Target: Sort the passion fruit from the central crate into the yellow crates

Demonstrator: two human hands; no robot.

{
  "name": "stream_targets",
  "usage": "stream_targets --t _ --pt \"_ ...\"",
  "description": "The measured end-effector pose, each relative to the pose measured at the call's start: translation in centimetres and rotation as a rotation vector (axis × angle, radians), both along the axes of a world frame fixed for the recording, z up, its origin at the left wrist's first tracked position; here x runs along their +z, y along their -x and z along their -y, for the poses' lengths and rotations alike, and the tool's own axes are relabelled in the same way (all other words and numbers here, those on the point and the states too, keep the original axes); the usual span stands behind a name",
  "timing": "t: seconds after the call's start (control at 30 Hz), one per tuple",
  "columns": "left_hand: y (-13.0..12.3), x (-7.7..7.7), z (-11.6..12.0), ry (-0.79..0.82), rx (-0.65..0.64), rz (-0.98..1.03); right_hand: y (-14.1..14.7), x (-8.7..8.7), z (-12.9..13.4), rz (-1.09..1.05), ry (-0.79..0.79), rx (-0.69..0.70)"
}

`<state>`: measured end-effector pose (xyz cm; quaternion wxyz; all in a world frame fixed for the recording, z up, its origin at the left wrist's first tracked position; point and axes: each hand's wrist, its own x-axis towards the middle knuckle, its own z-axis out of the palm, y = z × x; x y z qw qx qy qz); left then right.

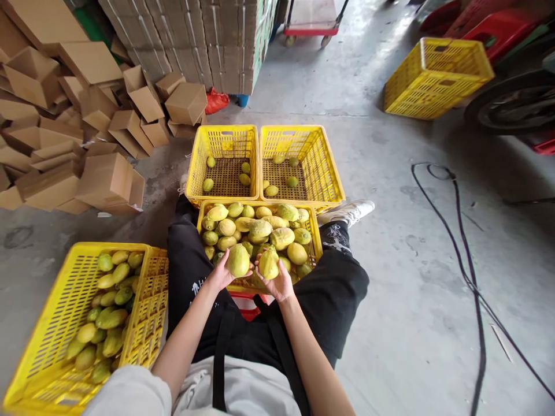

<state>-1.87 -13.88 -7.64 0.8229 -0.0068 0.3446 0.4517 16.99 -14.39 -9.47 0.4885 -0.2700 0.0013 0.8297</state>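
My left hand (223, 272) is wrapped around a rounded green-yellow papaya (238, 261). In my right hand (278, 283) is another papaya (269, 264), yellower and narrowing toward its top. Both fruits are held side by side, slightly apart, over the near rim of a yellow plastic crate (318, 245) between my legs. That crate is heaped with papayas (282, 237) in mixed green and yellow. Just beyond it stand two more yellow crates, a left one (223, 132) and a right one (329, 167), each with several papayas on its floor.
At my left, a tilted yellow crate (47, 300) holds many papayas. Cardboard boxes (104, 179) pile up at far left beside a tall carton stack (208, 46). A yellow crate (437, 78) and a wheel (511, 104) are at far right. Black cable (470, 277) crosses the floor.
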Motion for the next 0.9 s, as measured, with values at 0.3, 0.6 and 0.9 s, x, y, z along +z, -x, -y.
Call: stream_targets --t 0.3,0.6,0.9 --pt "-0.1 -0.3 0.0 0.01 -0.025 0.111 0.0 0.3 -0.4 -0.031 0.014 -0.001" --pt "0.1 -0.8 0.1 0.005 0.006 -0.05 -0.6 -0.4 0.1 -0.035 0.064 0.013" --pt "0.1 -0.8 -0.1 0.03 0.015 0.016 -0.2 -0.1 -0.2 -0.004 0.064 -0.001"
